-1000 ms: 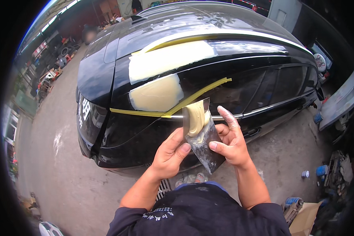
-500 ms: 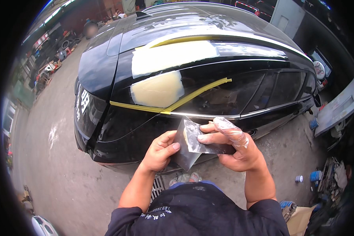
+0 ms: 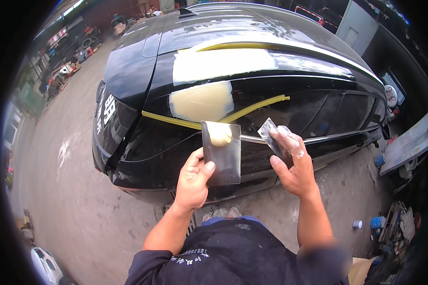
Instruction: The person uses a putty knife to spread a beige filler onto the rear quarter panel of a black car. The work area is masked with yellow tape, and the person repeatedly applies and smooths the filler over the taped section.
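My left hand [image 3: 194, 183] grips a dark flat rectangular plate [image 3: 222, 166] by its left edge, thumb on its face. A lump of pale yellow putty [image 3: 219, 135] sits on the plate's upper part. Apart from it, to the right, my right hand [image 3: 294, 166] is closed on a dark spreader [image 3: 277, 140] with whitish smears. Clear film wraps some of that hand's fingers. Beyond both hands stands a black car [image 3: 152, 161]. Its rear side carries a cream filler patch [image 3: 202, 100] and a whiter patch [image 3: 223, 65] above. Yellow tape [image 3: 257, 110] borders the lower patch.
A pale loose panel [image 3: 409, 140] leans at the right. Blue cans [image 3: 377, 222] and a heap of scrap [image 3: 398, 225] lie on the concrete floor [image 3: 81, 190]. Tyres [image 3: 87, 42] and clutter line the far left. A white-and-black object [image 3: 47, 266] is at the lower left.
My hands have drawn apart. The plate now faces up with its putty showing, and the spreader has moved off it to the right. The view has shifted slightly.
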